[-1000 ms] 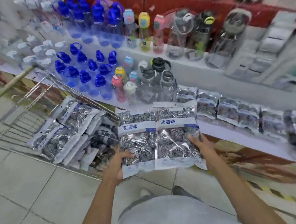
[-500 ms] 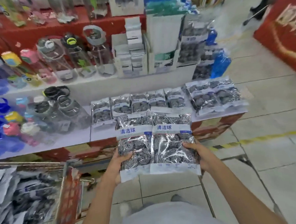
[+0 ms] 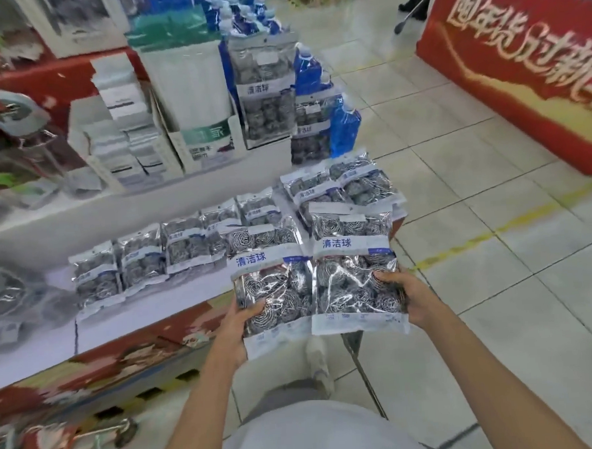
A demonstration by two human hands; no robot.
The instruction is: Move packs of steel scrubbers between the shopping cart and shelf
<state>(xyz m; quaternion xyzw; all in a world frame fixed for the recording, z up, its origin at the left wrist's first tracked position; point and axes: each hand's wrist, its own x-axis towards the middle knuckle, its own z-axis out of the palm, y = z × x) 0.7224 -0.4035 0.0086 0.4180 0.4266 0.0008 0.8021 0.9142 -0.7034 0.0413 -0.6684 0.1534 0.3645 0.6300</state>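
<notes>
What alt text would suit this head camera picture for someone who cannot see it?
A person's left hand and right hand each hold a pack of steel scrubbers, left pack and right pack, above a shelf lined with similar packs.

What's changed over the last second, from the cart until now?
The person turned right, away from the cart, and carried both packs along the shelf to its end, where more packs lie. The cart has nearly left view. Unchanged: the left hand grips the left pack, the right hand the right pack, side by side; neither is set down.
</notes>
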